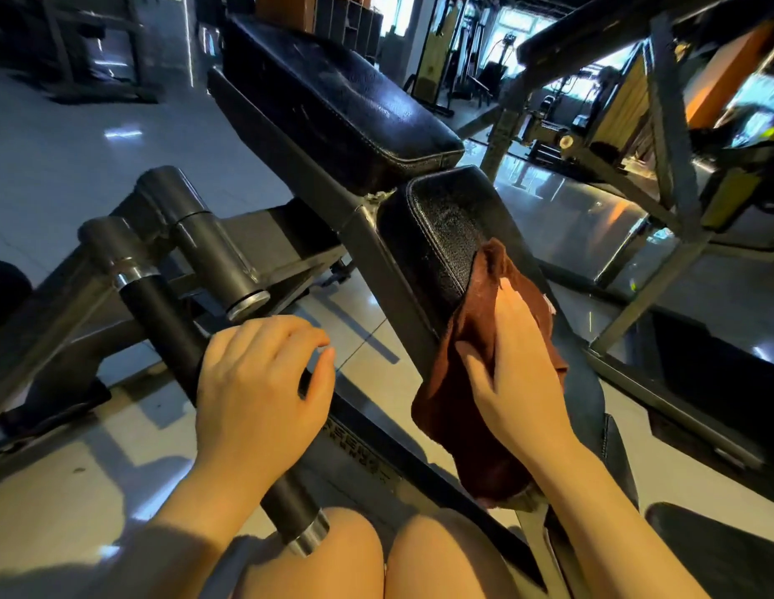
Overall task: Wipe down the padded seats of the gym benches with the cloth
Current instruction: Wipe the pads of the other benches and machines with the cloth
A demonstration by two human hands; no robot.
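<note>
The right hand [513, 365] lies flat on the brown cloth [467, 408], fingers [506, 291] straight, pressing it over the near left edge of the black padded seat [437, 235]; the cloth hangs down past that edge. Beyond the seat, the long back pad [329, 101] tilts away, a narrow gap between the two. The left hand [260, 382] curls its fingers loosely around a dark roller bar [169, 313] just beside the seat frame. Shiny tiled floor [52, 166] stretches wide on the left; another machine's metal frame [670, 123] crowds the right.
</note>
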